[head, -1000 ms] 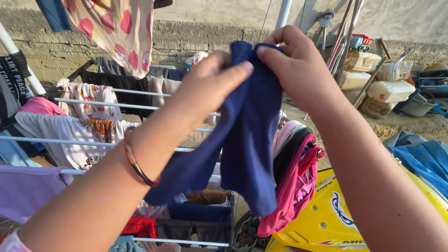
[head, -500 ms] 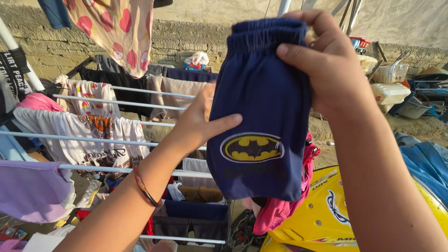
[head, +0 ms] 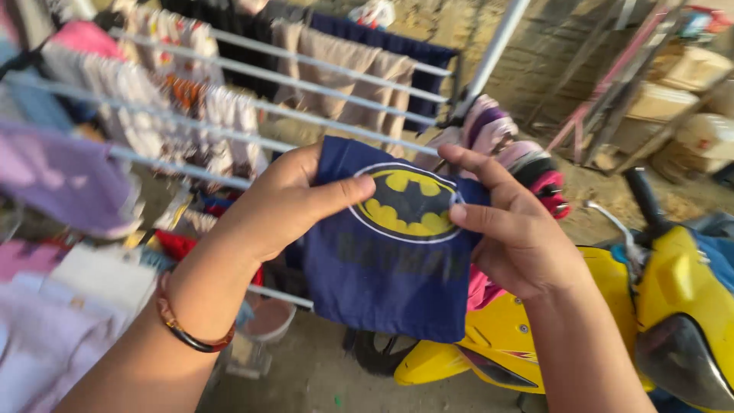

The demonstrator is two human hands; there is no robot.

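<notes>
Both hands hold a dark blue cloth (head: pixel 390 268) up in front of the drying rack (head: pixel 306 103), just this side of its near rails. The left hand (head: pixel 287 203) pinches the cloth's upper left edge, thumb flat across the front and fingers curled behind; the right hand (head: pixel 516 229) pinches the upper right edge, thumb on the front face and forefinger stretched along the top. The cloth hangs down between the two hands, its top edge running roughly level from one grip to the other and its longer side dropping toward the ground, so it lies touching both hands, neither nearer than the other. On its front, between the two thumbs, sits a yellow oval emblem (head: pixel 405 203) with a black winged shape inside; faint dark lettering runs below it. A brown and black bangle (head: pixel 187 333) circles the left wrist. Over the rack's rails hang a beige towel (head: pixel 344 69), a white patterned garment (head: pixel 153 99) and a lilac garment (head: pixel 61 172), all behind and left of the cloth. At the rack's right end, behind the right hand, a bundle of pink and dark clothes (head: pixel 520 153) is heaped. Below and right of the rack stands a yellow scooter (head: pixel 673 306). Far right of the rack, pale cardboard boxes (head: pixel 688 84) are stacked, too blurred to show labels.
</notes>
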